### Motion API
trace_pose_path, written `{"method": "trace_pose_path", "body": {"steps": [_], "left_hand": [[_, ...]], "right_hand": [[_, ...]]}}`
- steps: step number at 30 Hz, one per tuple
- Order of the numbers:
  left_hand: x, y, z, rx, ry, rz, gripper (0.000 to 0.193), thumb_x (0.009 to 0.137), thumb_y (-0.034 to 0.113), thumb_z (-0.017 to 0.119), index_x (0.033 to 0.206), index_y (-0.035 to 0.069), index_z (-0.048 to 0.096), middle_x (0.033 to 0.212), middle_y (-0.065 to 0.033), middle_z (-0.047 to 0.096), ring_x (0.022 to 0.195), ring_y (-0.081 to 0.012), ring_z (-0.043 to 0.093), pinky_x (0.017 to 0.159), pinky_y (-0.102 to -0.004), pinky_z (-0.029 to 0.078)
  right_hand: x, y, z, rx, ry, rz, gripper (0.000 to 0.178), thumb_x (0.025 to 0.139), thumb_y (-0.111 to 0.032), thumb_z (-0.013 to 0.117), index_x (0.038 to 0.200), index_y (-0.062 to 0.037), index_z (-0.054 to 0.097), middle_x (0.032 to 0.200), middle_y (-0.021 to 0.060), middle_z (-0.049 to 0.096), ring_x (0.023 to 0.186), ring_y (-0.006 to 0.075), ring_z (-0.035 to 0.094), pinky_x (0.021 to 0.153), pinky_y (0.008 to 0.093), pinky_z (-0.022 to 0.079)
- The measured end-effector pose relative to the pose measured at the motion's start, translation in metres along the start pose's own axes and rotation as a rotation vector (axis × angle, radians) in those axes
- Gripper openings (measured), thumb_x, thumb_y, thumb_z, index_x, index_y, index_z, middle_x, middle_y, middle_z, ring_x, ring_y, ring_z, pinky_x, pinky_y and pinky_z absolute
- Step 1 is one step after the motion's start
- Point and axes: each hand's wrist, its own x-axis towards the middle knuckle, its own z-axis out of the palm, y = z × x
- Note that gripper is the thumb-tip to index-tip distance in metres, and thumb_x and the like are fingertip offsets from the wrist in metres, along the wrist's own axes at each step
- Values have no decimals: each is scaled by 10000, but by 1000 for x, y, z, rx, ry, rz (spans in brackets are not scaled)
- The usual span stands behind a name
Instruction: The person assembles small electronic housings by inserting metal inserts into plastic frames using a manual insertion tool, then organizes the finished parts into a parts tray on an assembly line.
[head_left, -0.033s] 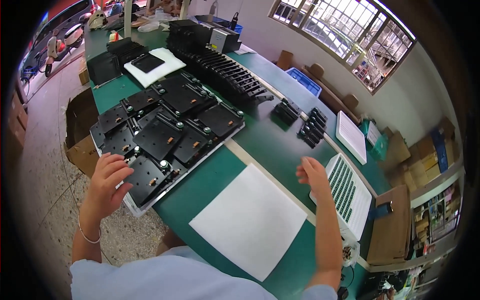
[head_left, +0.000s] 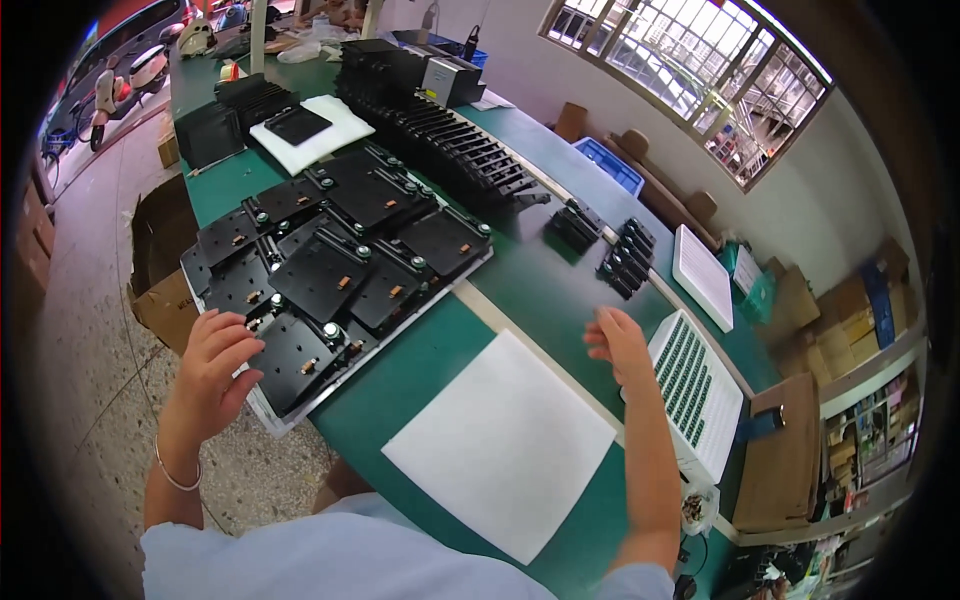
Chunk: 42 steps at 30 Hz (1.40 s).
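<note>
My left hand [head_left: 213, 368], fingers curved and thumb apart, hovers by the near left corner of a tray [head_left: 440, 290] heaped with flat black plates. Closest to it lies a black plate [head_left: 283, 362] with a small copper-coloured part and a round silvery fitting. No object shows in that hand. Over the bench, right of a white foam sheet [head_left: 500, 445], my right hand [head_left: 618, 345] is loosely curled with its fingers slightly apart, and I see nothing in it. Beside that wrist stands a white tray [head_left: 722, 425] with rows of small green parts.
A long row of black brackets [head_left: 450, 150] runs along the far bench. Small black blocks [head_left: 627, 258] stand in two groups nearer the right. A black panel [head_left: 298, 125] lies on white foam at the back left. An open cardboard box [head_left: 160, 245] sits on the floor.
My right hand has shifted slightly left and up. The left hand stays almost where it was, and the things on the bench keep their places.
</note>
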Motion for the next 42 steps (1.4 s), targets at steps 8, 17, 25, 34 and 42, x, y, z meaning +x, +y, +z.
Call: {"method": "trace_pose_path", "body": {"steps": [8, 17, 25, 34, 42], "left_hand": [[-49, -44, -20, 31, 29, -199, 336, 637, -10, 696, 956, 6, 593, 993, -137, 577, 1041, -350, 530, 964, -483, 391], [-79, -75, -32, 91, 26, -371, 322, 654, -21, 679, 960, -2, 581, 992, -144, 559, 1029, -353, 524, 943, -461, 399], [-77, -89, -24, 56, -12, -405, 316, 654, -24, 669, 954, -2, 573, 990, -141, 552, 970, -344, 518, 885, -437, 410], [-71, -96, -11, 35, -54, -480, 303, 660, -41, 656, 950, -9, 574, 965, -144, 552, 915, -340, 529, 850, -414, 428], [-58, -97, -3, 37, -73, -464, 311, 657, -57, 653, 955, -13, 580, 979, -140, 562, 921, -329, 541, 818, -388, 445]], "right_hand": [[138, -17, 62, 143, 41, 63, 653, 896, -444, 597, 1386, -83, 361, 1141, 111, 498, 865, 211, 568, 641, 349, 519], [214, -59, 128, 179, 161, 136, 1164, 695, -647, 704, 1496, -238, -33, 1527, 194, 73, 1152, 513, 443, 746, 531, 520], [283, -75, 158, 30, 441, 141, 1256, 579, -578, 816, 1502, -189, 57, 1477, 181, 231, 1241, 406, 404, 724, 599, 508], [284, -113, 203, -481, 527, 246, 1309, 537, -543, 848, 1509, -138, 71, 1462, 193, 288, 1162, 360, 522, 750, 511, 566], [300, -102, 180, -348, 352, 265, 1264, 581, -438, 860, 1466, -107, 21, 1188, 190, 570, 895, 304, 654, 714, 508, 526]]}}
